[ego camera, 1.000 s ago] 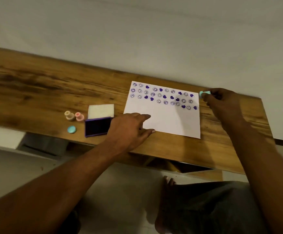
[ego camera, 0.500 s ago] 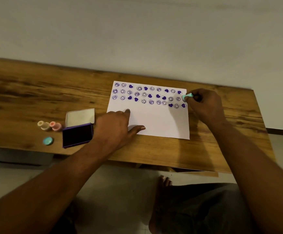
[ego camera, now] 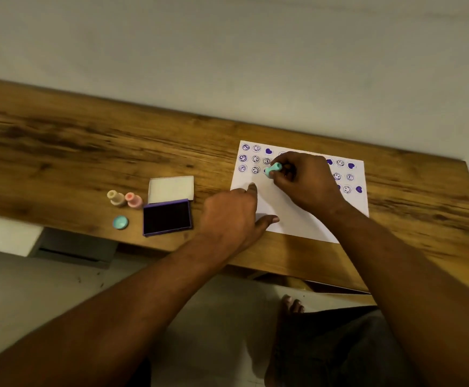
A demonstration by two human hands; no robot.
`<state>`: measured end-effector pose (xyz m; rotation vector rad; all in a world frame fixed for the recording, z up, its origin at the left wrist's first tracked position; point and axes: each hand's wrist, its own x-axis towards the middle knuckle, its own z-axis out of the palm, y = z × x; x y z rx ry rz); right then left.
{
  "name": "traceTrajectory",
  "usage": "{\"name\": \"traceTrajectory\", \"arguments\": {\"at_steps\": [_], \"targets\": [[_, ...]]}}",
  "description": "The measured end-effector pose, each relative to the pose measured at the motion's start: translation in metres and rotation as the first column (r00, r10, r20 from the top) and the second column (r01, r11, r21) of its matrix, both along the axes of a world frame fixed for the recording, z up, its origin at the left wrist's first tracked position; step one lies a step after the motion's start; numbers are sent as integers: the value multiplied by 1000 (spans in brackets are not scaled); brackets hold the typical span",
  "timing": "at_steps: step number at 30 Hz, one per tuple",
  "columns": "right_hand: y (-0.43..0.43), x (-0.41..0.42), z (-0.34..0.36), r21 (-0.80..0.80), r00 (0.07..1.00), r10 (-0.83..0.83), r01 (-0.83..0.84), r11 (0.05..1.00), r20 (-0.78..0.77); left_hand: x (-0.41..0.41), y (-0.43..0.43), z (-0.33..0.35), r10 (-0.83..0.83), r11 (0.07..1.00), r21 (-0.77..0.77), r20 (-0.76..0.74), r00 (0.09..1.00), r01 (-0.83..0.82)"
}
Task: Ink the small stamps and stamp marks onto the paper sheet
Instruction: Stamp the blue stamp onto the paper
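The right hand point(ego camera: 303, 180) pinches a small teal stamp point(ego camera: 272, 170) over the left part of the white paper sheet point(ego camera: 289, 216) among purple smiley and heart marks, while the left hand point(ego camera: 229, 219), fingers loosely spread, presses the sheet's near-left corner on the wooden table point(ego camera: 88, 152)

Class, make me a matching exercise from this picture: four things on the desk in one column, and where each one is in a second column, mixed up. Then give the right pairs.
Things
1. teal stamp
2. pink stamp
3. ink pad
4. round teal cap

Places
A. upright beside the beige stamp
B. open, just left of the left hand
C. gripped in the right hand over the paper sheet
D. alone near the desk's front edge

Pairs: 1-C, 2-A, 3-B, 4-D
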<state>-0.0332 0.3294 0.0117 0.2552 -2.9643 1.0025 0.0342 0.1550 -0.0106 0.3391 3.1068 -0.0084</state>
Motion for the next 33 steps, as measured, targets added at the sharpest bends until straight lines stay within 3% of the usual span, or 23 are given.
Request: {"name": "traceTrajectory", "arguments": {"at_steps": [3, 12, 25, 28, 33], "targets": [[-23, -1, -4, 44, 996, 81, -80, 996, -31, 4, -10, -8, 33, 999, -36, -5, 999, -33], [-56, -13, -15, 208, 984, 165, -148, 967, -64, 9, -17, -20, 45, 996, 74, -26, 999, -43], [-72, -7, -12, 361, 990, 137, -116, 925, -35, 8, -14, -17, 67, 982, 175, 27, 997, -71], [-83, -7, -8, 455, 995, 104, -89, 886, -6, 9, -15, -15, 58, 978, 199, 49, 997, -67], [-89, -9, 2, 629, 982, 181, -176, 757, 57, 11, -16, -12, 39, 982, 185, 48, 998, -47]]}}
